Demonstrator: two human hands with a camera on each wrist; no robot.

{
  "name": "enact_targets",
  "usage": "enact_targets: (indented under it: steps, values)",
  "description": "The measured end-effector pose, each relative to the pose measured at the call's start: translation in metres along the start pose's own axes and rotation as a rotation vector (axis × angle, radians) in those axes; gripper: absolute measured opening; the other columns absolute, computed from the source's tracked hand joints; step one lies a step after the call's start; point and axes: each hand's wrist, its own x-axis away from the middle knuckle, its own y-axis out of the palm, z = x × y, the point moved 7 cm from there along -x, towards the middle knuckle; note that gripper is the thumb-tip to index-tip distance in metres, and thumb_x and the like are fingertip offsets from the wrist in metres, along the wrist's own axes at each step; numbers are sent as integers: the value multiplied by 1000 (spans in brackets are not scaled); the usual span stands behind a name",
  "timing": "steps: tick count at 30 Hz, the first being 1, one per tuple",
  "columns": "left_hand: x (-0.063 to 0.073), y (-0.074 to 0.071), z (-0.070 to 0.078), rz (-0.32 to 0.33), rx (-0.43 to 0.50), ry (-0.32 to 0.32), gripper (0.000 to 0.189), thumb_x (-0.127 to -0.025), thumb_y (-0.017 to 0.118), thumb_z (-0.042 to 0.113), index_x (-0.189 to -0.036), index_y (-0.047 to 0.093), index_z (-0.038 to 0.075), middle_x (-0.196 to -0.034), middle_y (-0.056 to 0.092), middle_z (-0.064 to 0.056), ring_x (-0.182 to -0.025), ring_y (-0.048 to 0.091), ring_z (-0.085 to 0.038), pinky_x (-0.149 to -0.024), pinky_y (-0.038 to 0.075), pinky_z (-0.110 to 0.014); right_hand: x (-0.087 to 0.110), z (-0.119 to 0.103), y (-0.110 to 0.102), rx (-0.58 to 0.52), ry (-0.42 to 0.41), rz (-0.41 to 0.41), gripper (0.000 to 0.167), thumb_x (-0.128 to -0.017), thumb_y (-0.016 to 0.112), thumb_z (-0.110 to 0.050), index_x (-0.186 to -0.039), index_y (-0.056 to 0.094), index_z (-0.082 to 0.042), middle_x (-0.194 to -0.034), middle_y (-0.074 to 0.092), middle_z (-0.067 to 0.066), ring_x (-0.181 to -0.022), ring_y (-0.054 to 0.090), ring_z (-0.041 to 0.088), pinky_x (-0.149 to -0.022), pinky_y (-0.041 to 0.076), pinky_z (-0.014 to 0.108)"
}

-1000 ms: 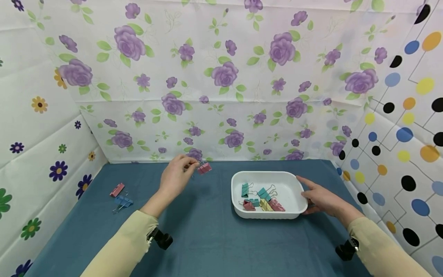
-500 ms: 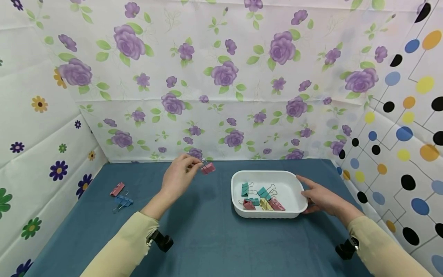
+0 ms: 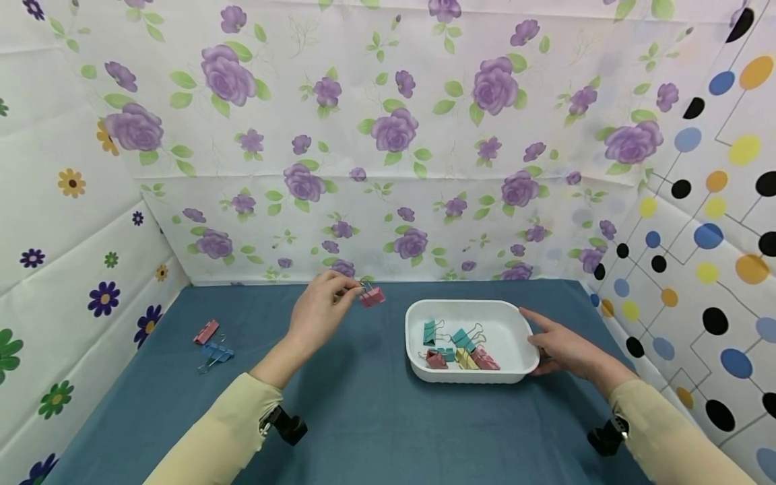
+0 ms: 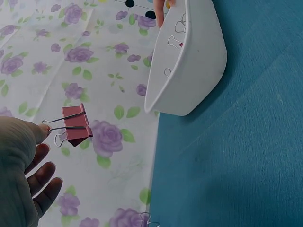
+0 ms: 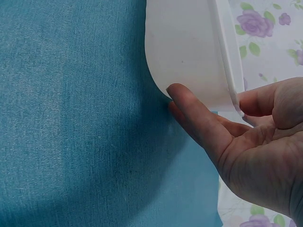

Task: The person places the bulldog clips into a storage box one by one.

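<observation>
In the head view my left hand pinches a pink binder clip by its wire handles. The clip hangs above the back of the table, left of the white tray. The left wrist view shows its pink body with thumb and fingertip at the wire loops, other fingers loose. My right hand rests against the tray's right end. Up close in the right wrist view, that hand's fingers lie along the outer wall and at the rim. Inside the tray lie teal clips, a yellow clip and pink clips.
At the table's left lie a pink binder clip and a blue binder clip, close together. Wire handles show at the bottom of the left wrist view. Floral and dotted cloth walls border the blue tabletop.
My left hand has moved a little to the right, carrying the pink binder clip closer to the tray. My right hand and the tray have stayed in place.
</observation>
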Motion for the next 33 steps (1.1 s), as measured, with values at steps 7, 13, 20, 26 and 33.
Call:
enact_targets:
  steps: [7,13,20,26,33]
  values:
    - [0,2,6,2,8,14,11,-100,70,26,-105,78,18,-106,64,2,-90,63,-21,-75,56,-37,0,0,0,-4,1,-1,70,-109,41,-11,-167,1,-20,-118,50,34,-89,68,35,-74,60,50]
    - [0,6,11,-12,7,17,11,-100,70,26,-103,78,19,-103,63,2,-88,63,-20,-73,55,-37,-1,1,0,-5,0,-1,70,-110,41,-12,-167,1,-19,-115,50,32,-89,67,35,-75,60,50]
    - [-2,12,15,-17,4,27,11,-100,70,28,-102,78,21,-100,62,4,-86,61,-18,-70,53,-35,-2,2,0,-3,2,-3,70,-110,42,-12,-167,2,-20,-111,50,30,-89,66,34,-74,60,49]
    - [-3,17,19,-21,22,37,10,-100,70,27,-102,79,21,-99,62,5,-86,61,-18,-71,53,-36,-2,2,0,-3,8,-1,70,-109,42,-11,-167,2,-20,-117,48,31,-89,66,34,-74,60,49]
    - [-5,22,25,-28,36,44,10,-99,71,27,-102,79,21,-103,64,5,-89,64,-22,-71,54,-36,-2,2,0,1,6,2,70,-109,42,-11,-167,2,-20,-115,47,32,-89,66,34,-74,60,49]
